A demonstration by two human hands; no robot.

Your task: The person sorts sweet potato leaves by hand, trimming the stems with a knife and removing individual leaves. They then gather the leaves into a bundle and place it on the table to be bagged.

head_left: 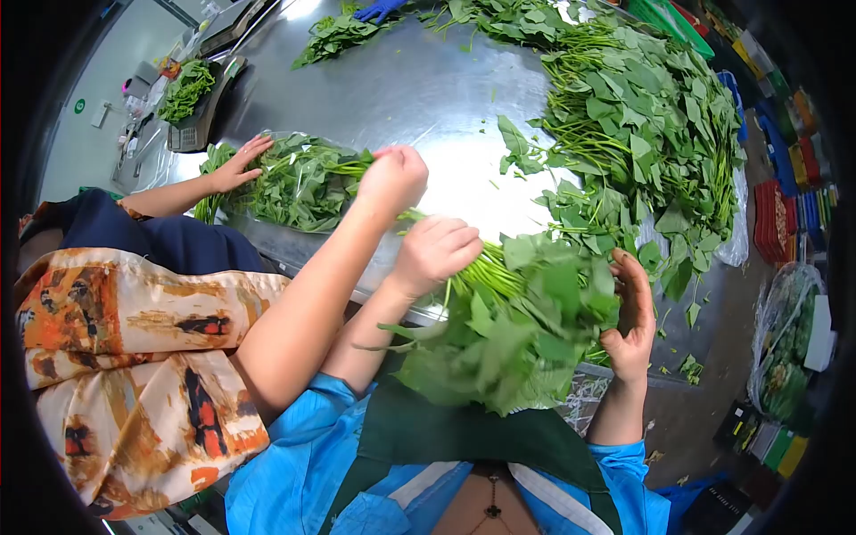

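My left hand (pixel 437 250) is closed around the stems of a bunch of leafy greens (pixel 508 339) held over the near edge of the steel table (pixel 410 89). My right hand (pixel 629 312) lies flat against the leafy end of that bunch, fingers apart. A co-worker's fist (pixel 392 178) sits just above my left hand, close to the stem ends. Whether it grips them I cannot tell.
A big heap of loose greens (pixel 642 134) covers the table's right side. The co-worker's other hand (pixel 236 165) rests on bagged greens (pixel 299 183). At far left a scale (pixel 192 107) holds greens. A blue-gloved hand (pixel 379 9) shows at the top. Coloured crates (pixel 785 223) stand at right.
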